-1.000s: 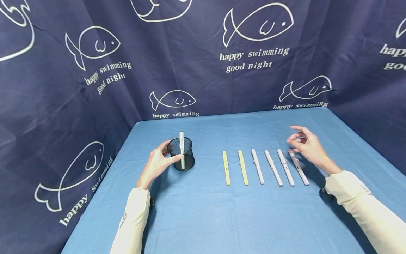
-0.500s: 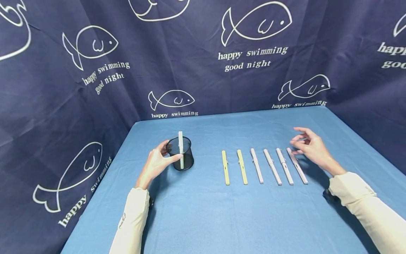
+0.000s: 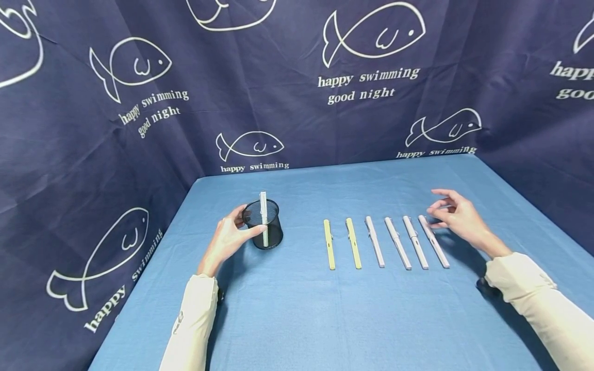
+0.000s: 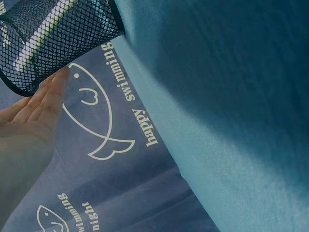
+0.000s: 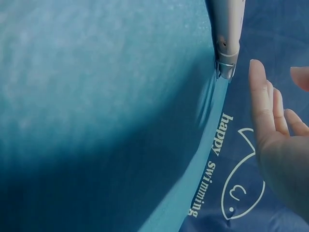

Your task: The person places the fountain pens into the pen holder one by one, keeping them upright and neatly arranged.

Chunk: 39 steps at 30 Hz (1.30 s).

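Observation:
My left hand holds a black mesh pen cup, thumb at the front and fingers round its far left side. One pale pen stands in the cup, its top above the rim; its lower part shows through the mesh in the left wrist view. My right hand hovers by the top end of the rightmost pale pink pen, fingers relaxed and holding nothing. A gap separates the fingers from a pen in the right wrist view.
Left of that pen, other pale pink pens lie in a row, then two yellow pens nearer the cup. All rest on a blue cloth-covered table. Dark blue curtains with fish drawings rise behind and at both sides.
My right hand has drawn slightly right, away from the top of the rightmost pen, uncovering more of it. The left hand and cup have stayed in place; the head view has shifted a little.

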### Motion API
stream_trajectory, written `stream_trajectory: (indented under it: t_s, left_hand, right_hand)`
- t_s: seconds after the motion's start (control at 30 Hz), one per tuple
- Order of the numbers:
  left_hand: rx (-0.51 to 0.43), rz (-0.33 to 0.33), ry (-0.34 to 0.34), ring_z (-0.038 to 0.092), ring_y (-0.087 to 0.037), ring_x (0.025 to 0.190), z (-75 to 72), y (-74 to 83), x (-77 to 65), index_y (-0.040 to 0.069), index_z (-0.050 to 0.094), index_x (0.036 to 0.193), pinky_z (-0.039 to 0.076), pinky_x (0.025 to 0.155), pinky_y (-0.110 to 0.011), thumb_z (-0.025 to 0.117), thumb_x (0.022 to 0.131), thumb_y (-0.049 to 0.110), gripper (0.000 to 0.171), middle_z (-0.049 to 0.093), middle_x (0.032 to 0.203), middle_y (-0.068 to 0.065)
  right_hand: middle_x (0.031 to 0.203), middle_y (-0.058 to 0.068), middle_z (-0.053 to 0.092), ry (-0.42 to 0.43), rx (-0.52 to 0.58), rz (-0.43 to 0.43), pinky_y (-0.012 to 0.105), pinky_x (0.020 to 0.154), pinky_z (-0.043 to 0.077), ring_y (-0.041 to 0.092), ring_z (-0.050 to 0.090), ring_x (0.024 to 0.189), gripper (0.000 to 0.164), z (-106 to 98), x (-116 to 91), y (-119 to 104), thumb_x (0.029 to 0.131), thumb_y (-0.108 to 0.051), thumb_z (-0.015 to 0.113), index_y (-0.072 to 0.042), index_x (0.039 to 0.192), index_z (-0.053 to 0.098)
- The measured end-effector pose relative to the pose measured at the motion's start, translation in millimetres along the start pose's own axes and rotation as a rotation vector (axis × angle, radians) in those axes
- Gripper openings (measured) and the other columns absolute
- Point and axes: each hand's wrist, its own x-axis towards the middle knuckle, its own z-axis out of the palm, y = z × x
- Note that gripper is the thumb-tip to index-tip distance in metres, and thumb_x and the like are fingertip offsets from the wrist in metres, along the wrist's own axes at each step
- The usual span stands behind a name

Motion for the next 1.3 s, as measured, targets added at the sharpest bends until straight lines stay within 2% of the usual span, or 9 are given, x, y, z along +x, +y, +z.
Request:
stream_trajectory:
  t_s: [0.17, 0.4, 1.0, 1.3]
  left_hand:
    - [-0.007, 0.001, 0.002, 0.061, -0.038, 0.125, 0.2, 0.8, -0.7, 0.003, 0.045, 0.153, 0.047, 0.107, -0.050, 0.088, 0.082, 0.043, 0.092, 0.065, 0.132, -0.023]
    - [-0.013, 0.000, 0.002, 0.062, -0.038, 0.124, 0.4, 1.1, -1.6, 0.003, 0.047, 0.152, 0.047, 0.107, -0.050, 0.088, 0.082, 0.041, 0.090, 0.065, 0.131, -0.024]
    - [-0.021, 0.016, 0.002, 0.062, -0.038, 0.123, 1.0, -2.4, -1.2, 0.003, 0.048, 0.151, 0.046, 0.108, -0.050, 0.088, 0.083, 0.039, 0.087, 0.065, 0.132, -0.024]
    - [-0.011, 0.022, 0.009, 0.063, -0.037, 0.122, 0.7, -0.6, 0.6, 0.004, 0.049, 0.151, 0.048, 0.106, -0.048, 0.088, 0.082, 0.040, 0.087, 0.066, 0.131, -0.023]
  right_hand:
    - [0.095, -0.001, 0.067, -0.014, 0.006, 0.016, 0.033, 0.067, 0.062, 0.007, 0.069, 0.084, 0.051, -1.0, -1.9, -0.7, 0.101, 0.007, 0.058, 0.011, 0.147, 0.036]
    - [0.098, 0.000, 0.065, -0.043, -0.012, 0.036, 0.037, 0.069, 0.063, 0.007, 0.067, 0.085, 0.056, -2.8, -3.5, -2.0, 0.101, 0.007, 0.058, 0.016, 0.149, 0.029]
    - [0.103, 0.023, 0.064, -0.127, -0.030, 0.065, 0.039, 0.071, 0.063, 0.006, 0.067, 0.088, 0.056, -7.6, -8.3, -0.3, 0.102, 0.007, 0.057, 0.018, 0.149, 0.027]
    - [0.110, 0.031, 0.061, -0.170, -0.039, 0.140, 0.041, 0.075, 0.063, 0.004, 0.067, 0.089, 0.057, -10.1, -8.2, -0.8, 0.105, 0.001, 0.054, 0.016, 0.151, 0.025]
